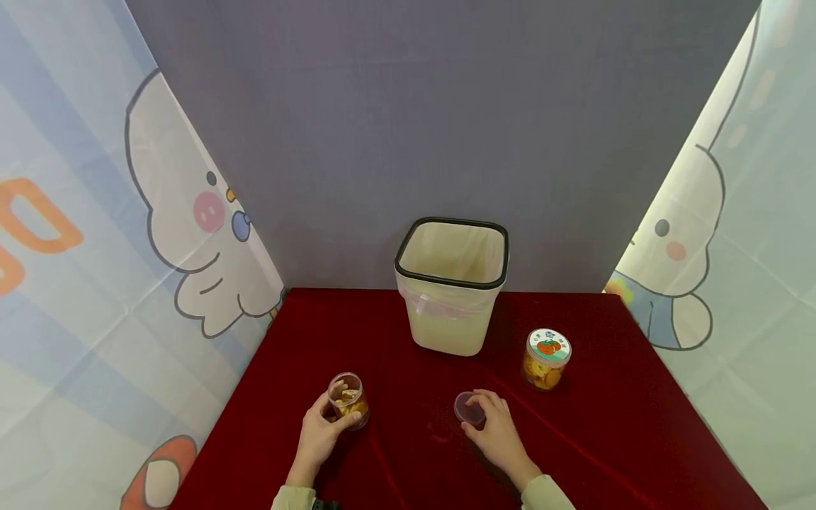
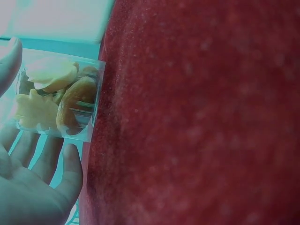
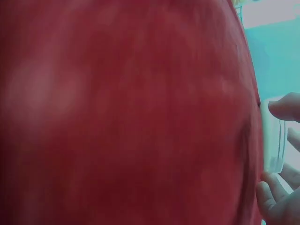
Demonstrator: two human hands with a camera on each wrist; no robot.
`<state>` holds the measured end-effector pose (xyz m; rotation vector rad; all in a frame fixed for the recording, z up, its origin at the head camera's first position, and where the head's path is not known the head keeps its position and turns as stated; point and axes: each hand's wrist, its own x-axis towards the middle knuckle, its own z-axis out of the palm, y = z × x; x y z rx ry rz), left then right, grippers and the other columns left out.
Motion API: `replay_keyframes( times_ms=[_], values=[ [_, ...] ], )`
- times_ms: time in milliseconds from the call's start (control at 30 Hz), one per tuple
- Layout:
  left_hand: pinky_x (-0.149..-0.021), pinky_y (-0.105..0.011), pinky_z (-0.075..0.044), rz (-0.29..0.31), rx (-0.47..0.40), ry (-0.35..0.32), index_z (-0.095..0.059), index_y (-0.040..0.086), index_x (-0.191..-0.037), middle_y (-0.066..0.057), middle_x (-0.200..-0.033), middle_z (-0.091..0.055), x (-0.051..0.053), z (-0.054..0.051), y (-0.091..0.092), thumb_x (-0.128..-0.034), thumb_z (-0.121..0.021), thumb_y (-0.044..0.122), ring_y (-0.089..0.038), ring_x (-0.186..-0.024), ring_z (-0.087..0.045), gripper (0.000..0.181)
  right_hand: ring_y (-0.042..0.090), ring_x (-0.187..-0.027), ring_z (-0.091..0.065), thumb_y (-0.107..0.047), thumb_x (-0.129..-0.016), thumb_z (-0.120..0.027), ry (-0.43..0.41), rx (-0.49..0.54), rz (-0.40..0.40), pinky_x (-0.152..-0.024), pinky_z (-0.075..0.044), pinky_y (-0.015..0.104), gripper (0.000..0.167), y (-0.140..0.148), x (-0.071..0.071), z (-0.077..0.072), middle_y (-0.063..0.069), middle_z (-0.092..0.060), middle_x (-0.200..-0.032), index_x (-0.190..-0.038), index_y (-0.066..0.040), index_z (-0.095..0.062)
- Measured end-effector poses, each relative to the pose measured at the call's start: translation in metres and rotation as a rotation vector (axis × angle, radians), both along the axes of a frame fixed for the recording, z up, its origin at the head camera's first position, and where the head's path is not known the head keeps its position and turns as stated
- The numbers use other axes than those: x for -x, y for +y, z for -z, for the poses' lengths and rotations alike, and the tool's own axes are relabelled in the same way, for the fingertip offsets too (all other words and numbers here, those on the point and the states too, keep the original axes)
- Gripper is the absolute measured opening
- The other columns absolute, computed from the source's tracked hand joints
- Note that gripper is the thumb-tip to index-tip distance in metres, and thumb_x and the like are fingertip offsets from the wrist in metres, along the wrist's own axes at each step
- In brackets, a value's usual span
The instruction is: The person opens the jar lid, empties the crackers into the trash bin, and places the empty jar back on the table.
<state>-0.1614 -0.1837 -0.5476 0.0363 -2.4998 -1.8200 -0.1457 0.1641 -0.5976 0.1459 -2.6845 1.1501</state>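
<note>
On the left of the red cloth stands a clear jar (image 1: 349, 405) without a lid. Pieces that look like biscuits or crackers (image 2: 56, 96) show through its wall. My left hand (image 1: 316, 432) grips this jar, thumb on the near side and fingers around the far side. To the right, a translucent round lid (image 1: 468, 409) lies on the cloth. My right hand (image 1: 499, 433) pinches the lid's edge between thumb and fingers; the right wrist view shows only part of the lid (image 3: 273, 136) at its right border.
Behind the hands stands a cream bin (image 1: 451, 322) with a black rim and a clear liner. A lidded jar of biscuits (image 1: 546, 360) with a fruit label is at the right. A grey backdrop (image 1: 408, 127) rises behind the red-covered table (image 1: 599, 425), with printed curtains (image 1: 70, 340) at both sides.
</note>
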Motion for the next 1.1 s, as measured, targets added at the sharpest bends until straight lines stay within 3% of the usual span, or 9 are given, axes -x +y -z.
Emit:
replay_keyframes(
  times_ms=[100,333,433,667,1100],
  values=[
    [-0.083,-0.033,-0.052,0.001,0.001,0.002,-0.058,0.002,-0.136,-0.013,-0.122,-0.065,0.0,0.0,0.001,-0.0772,-0.086,0.009,-0.025,-0.107,-0.061,0.066,0.03,-0.112,-0.05,-0.013,-0.076,-0.087,0.008,-0.035,0.011,-0.088,-0.048,0.049,0.036,0.013,-0.005,-0.001,0.01,-0.057,-0.131,-0.101,-0.022,-0.063],
    [-0.082,-0.029,-0.051,-0.013,0.009,0.017,-0.06,0.009,-0.135,-0.009,-0.123,-0.065,0.011,0.03,-0.006,-0.0762,-0.088,0.018,-0.023,-0.108,-0.06,0.066,0.029,-0.11,-0.049,-0.015,-0.075,-0.088,-0.047,-0.095,0.037,-0.086,-0.048,0.046,0.034,0.04,-0.017,-0.004,0.011,-0.058,-0.13,-0.099,-0.023,-0.066],
    [-0.082,-0.029,-0.051,-0.011,0.016,0.033,-0.061,0.012,-0.135,-0.008,-0.124,-0.065,0.013,0.035,-0.008,-0.0756,-0.089,0.022,-0.023,-0.109,-0.06,0.066,0.029,-0.108,-0.051,-0.016,-0.073,-0.089,-0.064,-0.13,0.029,-0.087,-0.048,0.046,0.034,0.049,-0.02,-0.005,0.01,-0.06,-0.127,-0.097,-0.022,-0.066],
    [-0.081,-0.03,-0.051,-0.005,0.011,0.034,-0.06,0.014,-0.137,-0.01,-0.127,-0.064,0.014,0.036,-0.009,-0.0767,-0.088,0.024,-0.025,-0.11,-0.06,0.067,0.029,-0.107,-0.053,-0.018,-0.07,-0.091,-0.116,-0.181,0.01,-0.088,-0.046,0.047,0.036,0.061,-0.024,-0.012,0.008,-0.061,-0.122,-0.094,-0.023,-0.065],
    [-0.083,-0.029,-0.051,0.037,-0.017,-0.006,-0.058,0.012,-0.139,-0.012,-0.13,-0.062,0.016,0.032,-0.015,-0.0756,-0.088,0.016,-0.024,-0.107,-0.062,0.07,0.03,-0.114,-0.052,-0.022,-0.08,-0.085,-0.171,-0.075,-0.018,-0.093,-0.045,0.05,0.032,0.068,-0.025,-0.009,0.01,-0.06,-0.129,-0.109,-0.018,-0.07]
  ],
)
